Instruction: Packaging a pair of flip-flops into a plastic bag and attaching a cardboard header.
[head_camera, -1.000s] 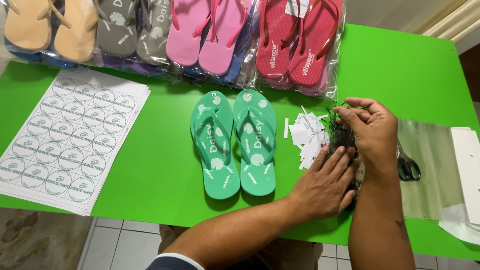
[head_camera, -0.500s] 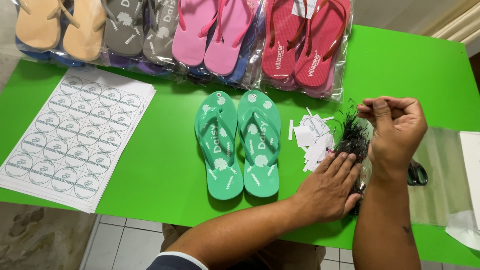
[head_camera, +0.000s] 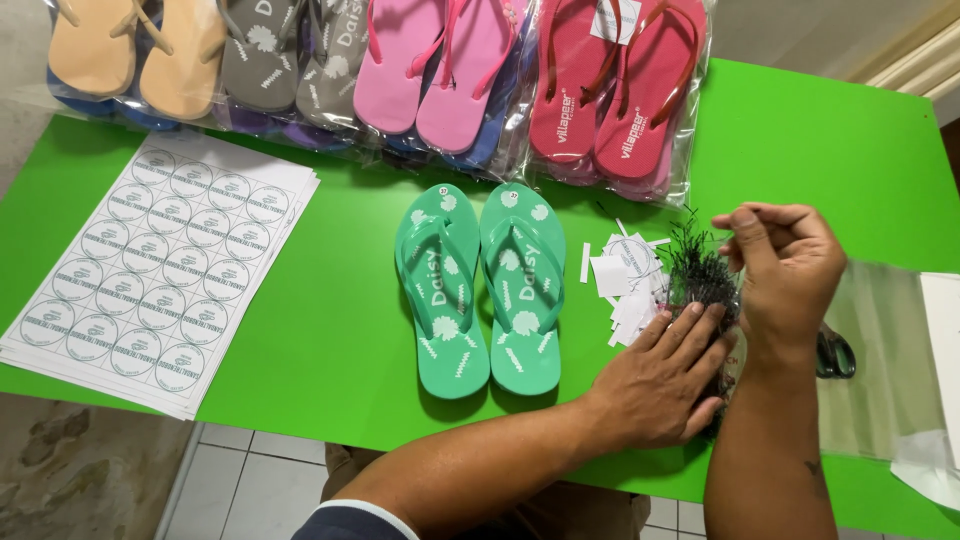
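Left hand (head_camera: 655, 385) lies flat, fingers spread, pressing down a bundle of black ties (head_camera: 700, 275) just right of the green sandals (head_camera: 482, 285). Right hand (head_camera: 790, 265) hovers above that bundle, fingertips pinched on one thin tie. White tags (head_camera: 625, 285) lie between sandals and bundle.

sandals (head_camera: 485, 285) left of paper tags (head_camera: 622, 280)

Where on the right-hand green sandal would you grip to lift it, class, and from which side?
Grip the green sandal by its raised strap, coming from above. It lies flat, sole down, tight against its twin on the left, so that edge is blocked; the strap arches clear of the footbed.
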